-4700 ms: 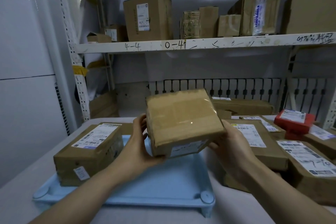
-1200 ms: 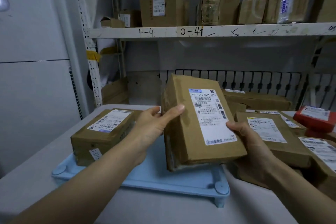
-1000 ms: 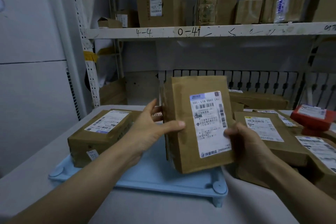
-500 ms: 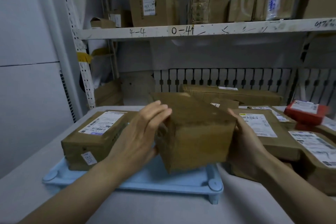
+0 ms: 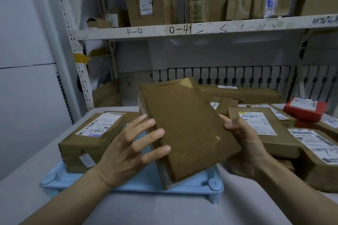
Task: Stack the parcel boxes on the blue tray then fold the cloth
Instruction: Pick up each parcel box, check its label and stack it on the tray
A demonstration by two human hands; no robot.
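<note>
**Second parcel held tilted over tray, not yet set down**

Storage room: shelving [image 5: 201, 30] loaded with cartons at the back, grey table [image 5: 164, 210] in front. More labelled parcels [image 5: 259, 129] are piled on the table to the right. Blue tray [image 5: 139, 184] sits on the table; one labelled box [image 5: 91, 139] is already placed on its left part.

Plain brown box [image 5: 186, 129] is held above the tray's right part, tilted, near edge lowest. No cloth is seen.

Judgement: box should be levelled, lowered flat beside or onto the labelled box, edges squared so the stack stays stable.

Left hand [image 5: 128, 150]: fingers spread and nearly straight, pressed against the box's left edge. Right hand [image 5: 243, 144]: wrapped round the right edge, thumb on top.
</note>
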